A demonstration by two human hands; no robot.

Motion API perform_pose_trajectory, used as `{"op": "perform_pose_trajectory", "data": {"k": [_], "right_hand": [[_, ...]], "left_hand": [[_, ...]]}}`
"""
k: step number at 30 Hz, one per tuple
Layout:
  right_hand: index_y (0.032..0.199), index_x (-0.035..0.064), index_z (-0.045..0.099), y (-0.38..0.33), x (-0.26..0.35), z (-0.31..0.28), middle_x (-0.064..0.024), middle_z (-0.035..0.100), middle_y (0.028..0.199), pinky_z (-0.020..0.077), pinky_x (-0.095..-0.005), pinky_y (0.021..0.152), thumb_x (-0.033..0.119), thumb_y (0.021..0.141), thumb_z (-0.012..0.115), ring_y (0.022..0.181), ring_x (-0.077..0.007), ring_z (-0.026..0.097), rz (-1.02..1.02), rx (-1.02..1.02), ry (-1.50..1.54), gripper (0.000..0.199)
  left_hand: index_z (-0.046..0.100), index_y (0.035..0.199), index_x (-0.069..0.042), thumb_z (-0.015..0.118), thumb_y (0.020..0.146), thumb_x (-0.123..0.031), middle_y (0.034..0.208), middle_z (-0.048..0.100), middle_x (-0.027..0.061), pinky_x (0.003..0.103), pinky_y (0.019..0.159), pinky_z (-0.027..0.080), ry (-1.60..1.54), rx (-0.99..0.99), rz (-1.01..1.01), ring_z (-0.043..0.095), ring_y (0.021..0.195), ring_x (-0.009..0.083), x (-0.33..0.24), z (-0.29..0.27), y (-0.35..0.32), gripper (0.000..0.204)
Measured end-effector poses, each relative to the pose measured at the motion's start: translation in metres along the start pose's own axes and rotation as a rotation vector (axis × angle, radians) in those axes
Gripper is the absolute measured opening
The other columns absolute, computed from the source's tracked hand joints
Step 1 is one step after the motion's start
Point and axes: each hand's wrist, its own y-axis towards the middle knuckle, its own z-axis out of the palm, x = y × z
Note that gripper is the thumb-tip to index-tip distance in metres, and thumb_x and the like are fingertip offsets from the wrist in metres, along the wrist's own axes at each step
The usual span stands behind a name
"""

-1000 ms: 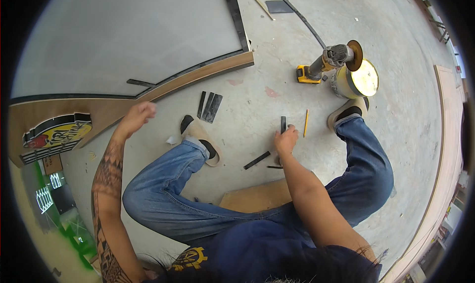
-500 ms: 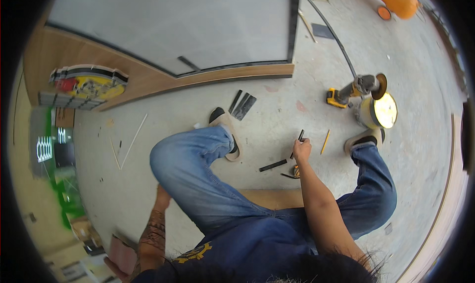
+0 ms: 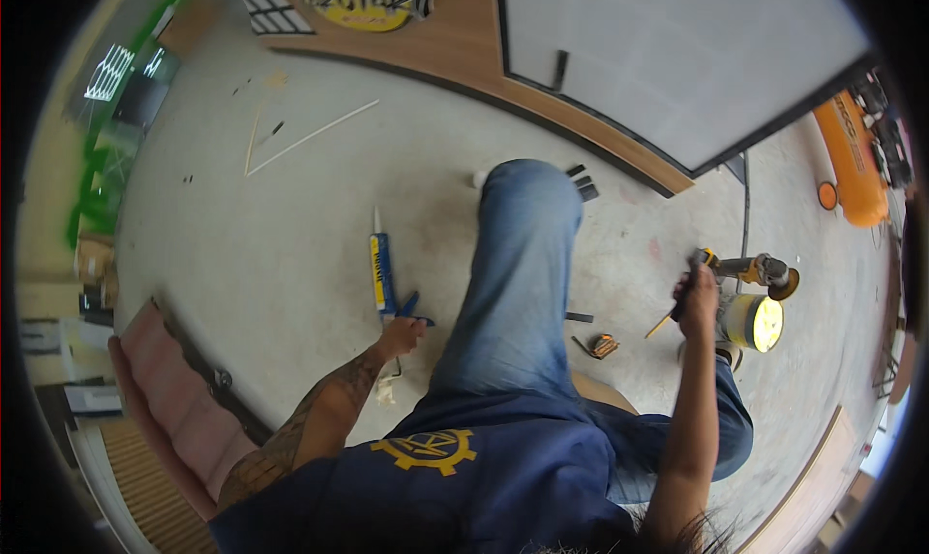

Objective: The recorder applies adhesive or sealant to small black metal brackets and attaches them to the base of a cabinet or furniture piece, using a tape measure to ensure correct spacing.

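My left hand point(image 3: 402, 337) is closed at the handle end of a caulking gun point(image 3: 413, 307). A blue and yellow sealant tube point(image 3: 382, 269) lies along it, its pale nozzle pointing away from me. My right hand point(image 3: 699, 307) is closed at the right, against the battery end of a cordless angle grinder point(image 3: 745, 268). Something dark shows at its fingers; whether that is a held piece or the battery I cannot make out. Just left of this hand a yellow pencil point(image 3: 659, 324) lies on the floor. A tape measure point(image 3: 605, 345) and a black strip point(image 3: 580, 317) are nearer my legs.
A round tin point(image 3: 757, 323) stands beside the grinder. Beyond my raised knee, black strips point(image 3: 585, 182) lie by a wood-trimmed panel point(image 3: 619, 143). An orange tank point(image 3: 855, 162) is at the far right. A pink padded seat point(image 3: 179, 394) stands at the lower left.
My view has swung left. The left hand has come from beside my knee to the caulking gun, now in view. My right hand has moved from near the tape measure to the grinder's battery end.
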Motion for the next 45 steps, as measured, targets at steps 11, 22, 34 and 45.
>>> {"op": "perform_pose_trajectory", "data": {"k": [11,22,34,45], "right_hand": [[0.084,0.0231,0.050,-0.099,0.091,-0.019,0.0083,0.036,0.057,0.0253,-0.0231,0.037,0.070,0.104,0.054,0.040,-0.0052,0.030,0.001,-0.173,0.011,0.051],[0.115,0.0092,0.056,-0.088,-0.040,-0.045,-0.0087,0.060,0.085,0.0531,-0.0343,0.059,0.011,0.101,0.055,0.067,-0.0208,0.061,0.189,-0.168,0.186,0.014],[0.144,0.0139,0.052,-0.117,-0.037,-0.033,-0.0061,0.060,0.080,0.0504,-0.0324,0.053,0.038,0.113,0.045,0.061,-0.0181,0.060,0.277,-0.149,-0.077,0.040],[0.128,0.0108,0.069,-0.113,-0.027,-0.013,-0.0053,0.064,0.080,0.0473,-0.0330,0.062,0.032,0.106,0.043,0.066,-0.0157,0.056,0.272,-0.021,-0.041,0.040]], "left_hand": [[0.066,0.096,-0.003,0.062,0.105,-0.032,0.082,0.067,0.0072,0.033,0.055,0.052,-0.402,-0.105,-0.123,0.066,0.065,0.0180,0.078,0.036,0.026,0.031],[0.056,0.136,-0.015,0.064,0.103,-0.047,0.113,0.055,0.0103,0.040,0.078,0.051,-1.199,-0.207,-0.098,0.058,0.105,0.0232,0.148,0.036,0.075,0.046],[0.057,0.113,-0.013,0.053,0.106,-0.056,0.090,0.054,0.0030,0.033,0.064,0.050,-2.158,-0.588,-0.392,0.056,0.076,0.0175,0.098,0.016,0.075,0.044],[0.059,0.087,-0.010,0.056,0.109,-0.053,0.065,0.044,-0.0033,0.025,0.045,0.033,-2.018,-0.568,0.280,0.038,0.052,0.0100,0.068,-0.056,-0.023,0.048]]}}
